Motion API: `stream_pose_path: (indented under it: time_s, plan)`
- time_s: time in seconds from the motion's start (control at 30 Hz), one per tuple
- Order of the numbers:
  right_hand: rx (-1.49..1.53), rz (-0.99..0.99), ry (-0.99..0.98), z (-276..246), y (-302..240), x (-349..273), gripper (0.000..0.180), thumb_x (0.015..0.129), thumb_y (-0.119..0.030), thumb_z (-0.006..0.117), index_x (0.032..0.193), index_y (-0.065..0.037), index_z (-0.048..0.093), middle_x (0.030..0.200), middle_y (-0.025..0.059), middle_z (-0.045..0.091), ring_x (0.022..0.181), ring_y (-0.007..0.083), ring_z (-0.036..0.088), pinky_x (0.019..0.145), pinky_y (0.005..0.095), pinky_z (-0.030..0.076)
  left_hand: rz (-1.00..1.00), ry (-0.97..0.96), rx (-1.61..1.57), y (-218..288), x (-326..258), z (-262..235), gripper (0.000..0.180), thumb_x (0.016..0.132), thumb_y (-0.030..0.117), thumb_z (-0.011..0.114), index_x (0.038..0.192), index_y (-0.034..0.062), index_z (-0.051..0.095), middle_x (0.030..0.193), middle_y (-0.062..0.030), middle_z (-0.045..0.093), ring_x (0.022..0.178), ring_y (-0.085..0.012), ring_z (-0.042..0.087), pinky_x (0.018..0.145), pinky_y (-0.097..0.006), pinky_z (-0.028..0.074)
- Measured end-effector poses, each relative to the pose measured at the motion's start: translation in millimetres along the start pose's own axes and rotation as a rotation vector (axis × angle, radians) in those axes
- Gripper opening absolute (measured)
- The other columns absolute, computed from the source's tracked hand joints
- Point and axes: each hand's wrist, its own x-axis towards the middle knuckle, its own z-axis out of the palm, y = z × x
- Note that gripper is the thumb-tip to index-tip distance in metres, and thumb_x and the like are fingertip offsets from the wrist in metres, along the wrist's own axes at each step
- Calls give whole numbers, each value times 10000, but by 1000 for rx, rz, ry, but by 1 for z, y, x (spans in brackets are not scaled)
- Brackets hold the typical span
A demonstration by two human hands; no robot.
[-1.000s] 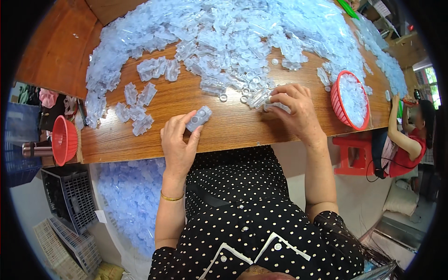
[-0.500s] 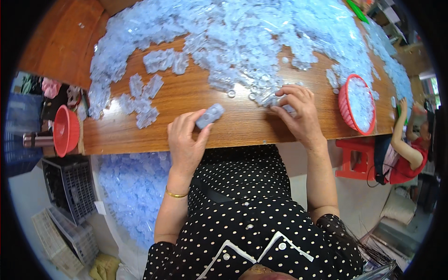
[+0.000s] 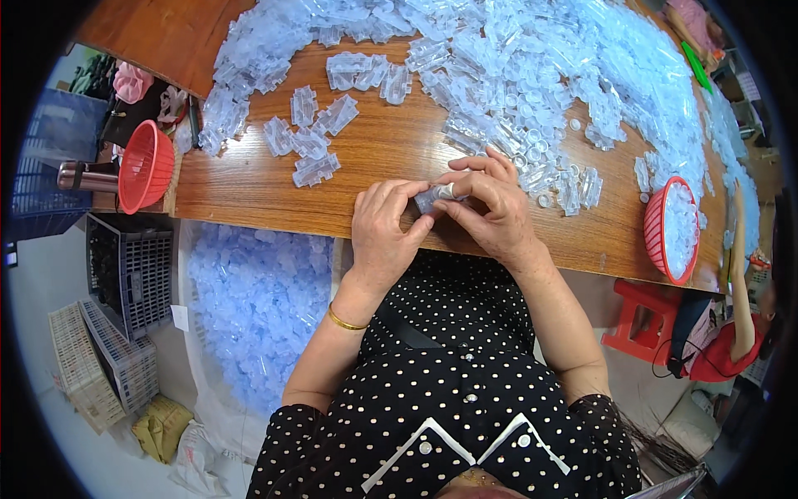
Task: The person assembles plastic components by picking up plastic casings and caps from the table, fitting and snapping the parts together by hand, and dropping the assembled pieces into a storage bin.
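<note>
Near the table's front edge, my left hand grips a clear plastic piece between thumb and fingers. My right hand meets it there, pinching a small round clear ring against the piece's end. The fingers partly cover both parts. Just beyond my right hand lies a cluster of small round rings among more clear pieces. Several loose clear pieces rest on the wood to the left of my hands.
A large heap of clear plastic pieces covers the table's far side. To the right stands a filled red basket; another red basket is at the left. Clear parts fill a container below the table. A person in red works at far right.
My right hand has left the ring cluster and come to the left hand, bringing a ring to the clear piece. The whole view has shifted, too.
</note>
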Motion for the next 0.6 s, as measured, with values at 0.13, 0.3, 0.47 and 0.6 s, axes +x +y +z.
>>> stream_pose_path:
  time_s: [0.13, 0.3, 0.47, 0.6]
  plan:
    - [-70, -46, -30, -10, -3, 13, 174, 881, -216, 926, 958, -159, 781, 1065, -55, 836, 1219, 217, 729, 1253, 552, 389, 5, -17, 1, -2, 1, -2, 462, 803, 89, 920, 1234, 82, 754, 1180, -71, 778, 1108, -296, 717, 998, -434, 526]
    - [-214, -125, -135, -15, -8, 20, 150, 844, -201, 926, 925, -147, 813, 1012, -59, 832, 1139, 168, 741, 1274, 569, 379, 35, 9, -5, -4, 0, 2, 439, 828, 135, 924, 1227, 92, 747, 1177, -48, 760, 1098, -276, 700, 963, -428, 509]
    - [-264, -159, -76, -9, -6, 7, 382, 831, -234, 941, 1179, -163, 802, 1267, 6, 801, 1327, 232, 675, 1282, 579, 372, 18, 43, -37, -1, 0, 1, 413, 931, 177, 873, 1314, 96, 742, 1124, -60, 759, 1045, -263, 709, 950, -425, 506]
    - [-197, -155, -16, -12, -7, -19, 691, 793, -250, 964, 1422, -178, 689, 1537, 51, 674, 1467, 295, 579, 1285, 565, 361, -215, -111, -348, 6, 0, -18, 358, 1121, 210, 705, 1447, 64, 719, 1222, -114, 789, 1059, -274, 733, 1020, -414, 535]
